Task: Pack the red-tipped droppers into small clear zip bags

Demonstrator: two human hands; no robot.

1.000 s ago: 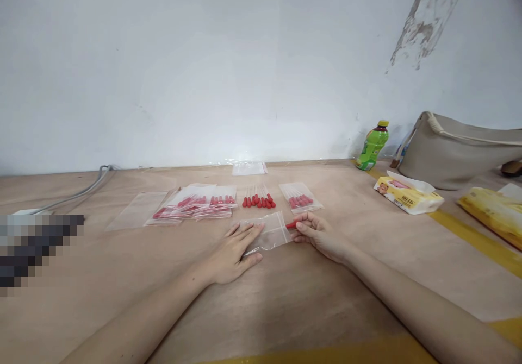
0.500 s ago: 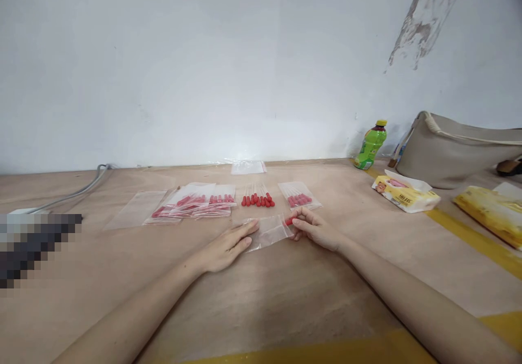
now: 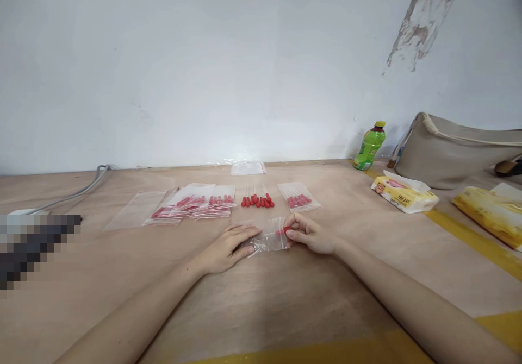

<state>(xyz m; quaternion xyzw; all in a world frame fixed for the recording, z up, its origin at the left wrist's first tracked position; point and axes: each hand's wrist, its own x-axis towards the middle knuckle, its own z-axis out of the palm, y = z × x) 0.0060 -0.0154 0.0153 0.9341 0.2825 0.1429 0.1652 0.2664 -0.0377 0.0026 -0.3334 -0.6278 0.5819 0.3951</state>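
A small clear zip bag [image 3: 269,241] lies on the wooden table in front of me, its mouth to the right. My left hand [image 3: 229,250] rests on the bag's left end, fingers stretched out and thumb apart. At the mouth, my right hand [image 3: 310,234] pinches red-tipped sticks [image 3: 281,231], whose thin ends are inside the bag; my fingers hide part of the tips. Just beyond lies a row of loose red-tipped sticks [image 3: 258,201]. To its right is a filled bag [image 3: 299,196], and to its left a pile of filled bags [image 3: 199,201].
A flat clear bag [image 3: 134,210] lies left of the pile, and another bag [image 3: 248,168] is near the wall. To the right stand a green bottle [image 3: 369,148], tissue packs [image 3: 403,195] and a grey handbag [image 3: 448,152]. A cable [image 3: 87,186] runs at the left.
My right hand has shifted slightly left and down, pushing the red-tipped sticks further into the bag. The bag is more crumpled; my left hand has barely moved.
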